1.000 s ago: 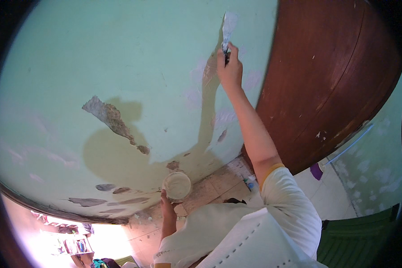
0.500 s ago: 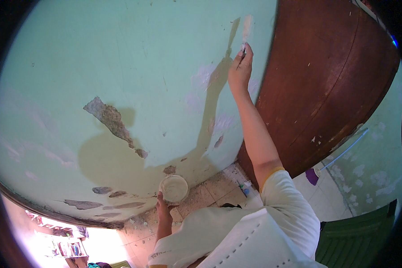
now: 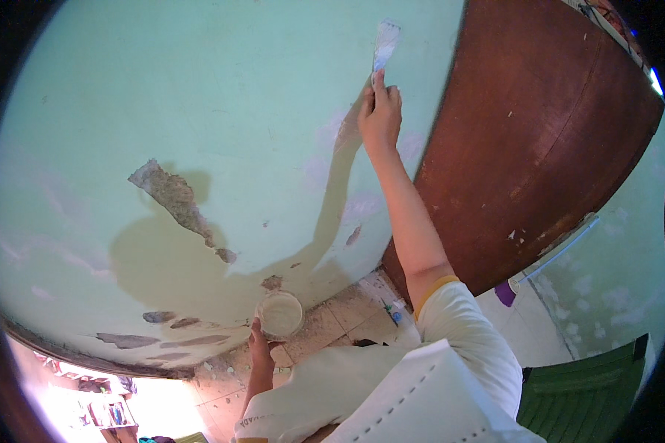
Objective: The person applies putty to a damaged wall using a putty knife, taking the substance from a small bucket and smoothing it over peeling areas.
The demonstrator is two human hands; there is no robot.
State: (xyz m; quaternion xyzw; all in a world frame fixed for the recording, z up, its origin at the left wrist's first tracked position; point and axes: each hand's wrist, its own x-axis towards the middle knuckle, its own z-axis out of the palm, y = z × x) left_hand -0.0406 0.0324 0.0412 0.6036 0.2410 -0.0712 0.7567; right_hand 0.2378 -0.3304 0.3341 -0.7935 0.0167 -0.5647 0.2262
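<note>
My right hand (image 3: 380, 118) grips a putty knife (image 3: 386, 48), its pale, smeared blade raised at the pale green wall (image 3: 74, 140) near the brown door's edge, with my arm's shadow falling beside it. Low in the view, my left hand (image 3: 261, 343) is closed on the side of a round, light-coloured tub (image 3: 279, 316) with pale paste inside. The wall around them has an elongated grey patch of broken plaster (image 3: 171, 198), several smaller chipped spots and pale whitish smears.
A large brown wooden door (image 3: 532, 125) stands at the right, with a purple broom (image 3: 504, 294) on a blue stick below it and a green slatted panel (image 3: 580, 391) at lower right. Tiled floor (image 3: 329, 325) runs along the wall. A shelf (image 3: 111, 410) of items sits at lower left.
My right hand and the putty knife moved right along the wall, then back left and slightly down, the blade now showing broad side. The wall and tub appear slightly further left in view.
</note>
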